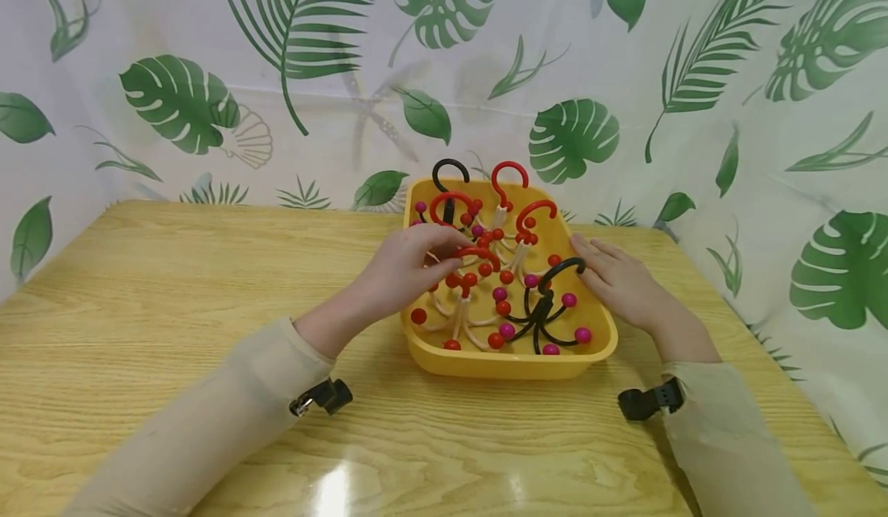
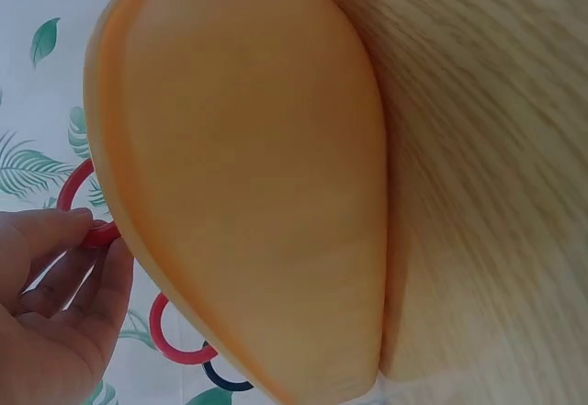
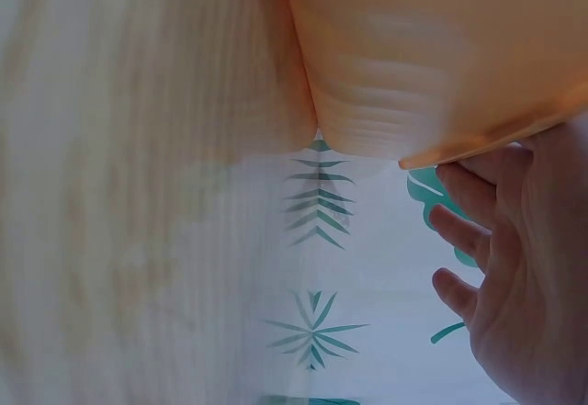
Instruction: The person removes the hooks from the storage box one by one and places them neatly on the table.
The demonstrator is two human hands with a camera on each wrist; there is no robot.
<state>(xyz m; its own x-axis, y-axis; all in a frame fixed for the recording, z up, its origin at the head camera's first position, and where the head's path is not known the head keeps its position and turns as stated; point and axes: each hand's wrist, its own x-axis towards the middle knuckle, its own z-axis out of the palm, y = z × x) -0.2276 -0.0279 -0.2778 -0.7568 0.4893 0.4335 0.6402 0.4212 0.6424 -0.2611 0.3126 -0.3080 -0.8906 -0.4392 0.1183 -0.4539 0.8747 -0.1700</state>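
In the head view, a yellow plastic basin [image 1: 486, 359] holds several hook-handled claw massagers with ball-tipped legs. My left hand [image 1: 409, 266] reaches over its left rim and pinches the red hook of a massager with cream legs and red balls [image 1: 463, 313]. That red hook [image 2: 99, 234] also shows between thumb and fingers in the left wrist view, past the basin's wall. My right hand [image 1: 624, 286] rests against the basin's right rim with fingers extended. Close to it inside stands a black massager [image 1: 543, 309] with pink balls.
Farther back in the basin are another black hook [image 1: 451, 164] and more red hooks [image 1: 509, 169]. The basin stands on a wood-grain table [image 1: 208, 309]. Behind hangs a white cloth with green leaves [image 1: 479, 62]. Each wrist carries a black camera strap [image 1: 322, 397].
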